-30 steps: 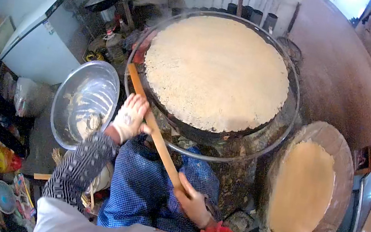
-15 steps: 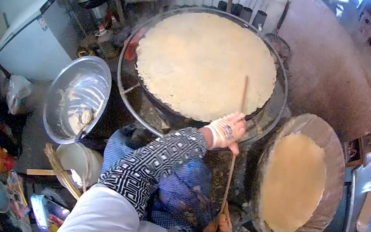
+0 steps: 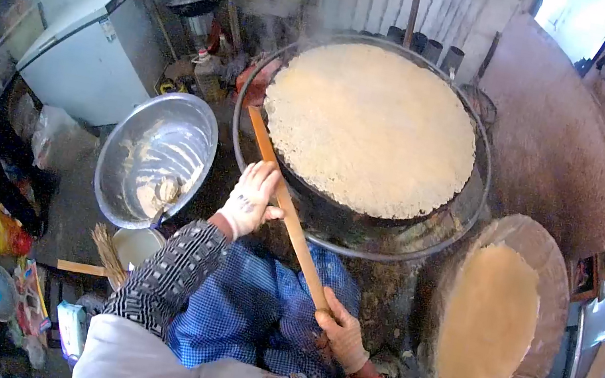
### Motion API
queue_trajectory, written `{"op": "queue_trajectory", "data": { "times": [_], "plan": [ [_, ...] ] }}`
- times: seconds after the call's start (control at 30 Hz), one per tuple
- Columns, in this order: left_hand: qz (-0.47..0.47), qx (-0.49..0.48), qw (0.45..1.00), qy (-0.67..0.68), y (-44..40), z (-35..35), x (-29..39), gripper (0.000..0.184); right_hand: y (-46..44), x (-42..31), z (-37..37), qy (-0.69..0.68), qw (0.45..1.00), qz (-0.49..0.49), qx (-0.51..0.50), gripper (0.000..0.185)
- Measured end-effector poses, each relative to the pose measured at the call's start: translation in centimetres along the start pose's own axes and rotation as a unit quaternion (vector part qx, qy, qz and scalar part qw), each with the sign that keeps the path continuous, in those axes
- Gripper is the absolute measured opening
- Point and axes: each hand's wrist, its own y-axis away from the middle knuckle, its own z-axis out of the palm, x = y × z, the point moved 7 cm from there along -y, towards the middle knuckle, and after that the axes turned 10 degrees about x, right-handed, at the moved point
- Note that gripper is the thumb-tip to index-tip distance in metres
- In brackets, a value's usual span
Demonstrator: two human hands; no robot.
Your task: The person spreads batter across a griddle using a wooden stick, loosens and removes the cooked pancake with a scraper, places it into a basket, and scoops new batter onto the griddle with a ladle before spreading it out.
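Note:
A long flat wooden spatula (image 3: 299, 243) lies slantwise over my lap, its far tip over the near left rim of a round griddle. My left hand (image 3: 250, 200), in a pale glove, is closed around its middle with the thumb stretched along it. Lower down, my right hand (image 3: 343, 332), also gloved, grips the near end. A thin, pale, round pancake (image 3: 370, 128) covers most of the griddle, its edge ragged and lightly steaming. Around the griddle runs a metal ring (image 3: 347, 249).
To the left, a metal basin (image 3: 115, 172) holds batter remains and a whisk-like tool (image 3: 166, 191). A straw brush (image 3: 109, 254) leans by a white bucket (image 3: 137, 245). On the right stands a plastic-lined basket (image 3: 547, 337) with a stack of round pancakes (image 3: 489, 323). A brown board (image 3: 556, 128) rises behind.
The spatula has swung from the griddle's right side to its left and now shows its broad face. My left hand moved left with it; my right hand moved up slightly. The view shifted.

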Motion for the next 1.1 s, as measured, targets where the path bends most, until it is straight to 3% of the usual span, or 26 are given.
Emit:
{"op": "queue_trajectory", "data": {
  "times": [0.03, 0.1, 0.13, 0.17, 0.2, 0.3, 0.37, 0.4, 0.43, 0.5, 0.53, 0.6, 0.63, 0.67, 0.7, 0.73, 0.77, 0.83, 0.9, 0.93, 0.97, 1.0, 1.1],
  "plan": [
    [-0.014, 0.053, 0.998, -0.032, 1.1, -0.6, -0.6, 0.081, -0.5, -0.7, -0.1, 0.051, 0.998, -0.041, 0.014, 0.055],
    [-0.011, 0.022, 0.998, -0.054, 2.3, 0.0, -1.1, 0.077, -1.3, -3.2, -1.2, 0.152, 0.98, -0.115, 0.048, 0.056],
    [0.011, -0.044, 0.996, -0.076, 3.0, 2.2, -1.2, 0.074, -2.2, -3.9, -2.3, 0.373, 0.923, -0.073, 0.049, 0.059],
    [0.069, -0.077, 0.989, -0.11, 4.3, 4.4, -1.0, 0.064, -3.7, -4.0, -3.3, 0.528, 0.839, -0.12, 0.04, 0.064],
    [0.042, -0.115, 0.986, -0.111, 4.3, 5.2, -0.7, 0.056, -5.1, -4.2, -4.3, 0.586, 0.792, -0.16, 0.056, 0.065],
    [0.027, -0.14, 0.983, -0.118, 4.1, 6.5, 0.1, 0.044, -9.9, -6.3, -9.5, 0.594, 0.767, -0.179, 0.162, 0.062],
    [0.012, -0.167, 0.98, -0.112, 3.2, 6.2, 1.3, 0.042, -12.0, -7.0, -13.7, 0.505, 0.781, -0.258, 0.26, 0.064],
    [0.001, -0.179, 0.976, -0.124, 3.1, 6.0, 2.3, 0.041, -12.7, -7.4, -15.5, 0.55, 0.774, -0.143, 0.28, 0.064],
    [-0.004, -0.165, 0.979, -0.122, 3.1, 5.9, 3.4, 0.043, -12.8, -7.3, -17.1, 0.429, 0.827, -0.181, 0.315, 0.059],
    [-0.019, -0.137, 0.984, -0.112, 3.2, 6.6, 5.7, 0.044, -10.6, -7.2, -17.4, 0.144, 0.924, 0.005, 0.354, 0.056],
    [-0.034, -0.139, 0.985, -0.091, 3.0, 7.2, 7.1, 0.044, -9.9, -5.5, -17.1, 0.083, 0.94, -0.012, 0.331, 0.055],
    [-0.069, -0.147, 0.985, -0.059, 2.7, 8.4, 10.7, 0.043, -9.7, -2.8, -12.4, 0.096, 0.946, -0.214, 0.223, 0.05],
    [-0.085, -0.149, 0.984, -0.051, 2.4, 9.2, 12.5, 0.042, -8.7, -4.4, -8.6, 0.239, 0.933, -0.2, 0.182, 0.05],
    [-0.076, -0.126, 0.989, -0.031, 2.3, 9.6, 14.6, 0.041, -8.4, -3.8, -6.8, 0.177, 0.964, -0.141, 0.139, 0.051],
    [0.008, -0.057, 0.996, -0.067, 3.1, 10.5, 16.7, 0.044, -8.1, -3.1, -4.9, 0.115, 0.985, -0.074, 0.102, 0.052],
    [0.037, -0.026, 0.998, 0.031, 4.0, 9.2, 18.4, 0.047, -7.5, -2.5, -3.0, 0.059, 0.995, -0.004, 0.074, 0.054],
    [0.068, 0.006, 0.99, 0.127, 5.0, 7.5, 19.7, 0.051, -6.5, -2.2, -3.2, 0.061, 0.996, 0.0, 0.066, 0.054],
    [0.119, -0.031, 0.962, 0.244, 8.3, 6.1, 20.9, 0.058, -3.4, -2.6, -4.6, 0.08, 0.994, 0.028, 0.067, 0.055],
    [0.094, -0.057, 0.961, 0.253, 7.9, 2.1, 20.0, 0.057, 0.8, -3.0, -7.1, 0.095, 0.99, 0.026, 0.097, 0.055],
    [0.08, -0.013, 0.972, 0.22, 6.3, 0.4, 19.7, 0.059, 3.1, -2.4, -8.5, 0.098, 0.989, 0.0, 0.115, 0.054],
    [0.066, 0.035, 0.98, 0.183, 4.1, -1.2, 19.2, 0.062, 5.6, 0.3, -10.0, 0.01, 0.989, 0.063, 0.131, 0.054],
    [0.072, 0.02, 0.985, 0.157, 1.9, -1.1, 18.9, 0.067, 8.4, 3.1, -11.4, -0.077, 0.978, 0.123, 0.147, 0.055],
    [0.109, -0.04, 0.989, 0.095, -2.3, 2.4, 18.6, 0.086, 11.0, 6.0, -12.2, -0.133, 0.971, 0.155, 0.128, 0.058]
  ]
}}
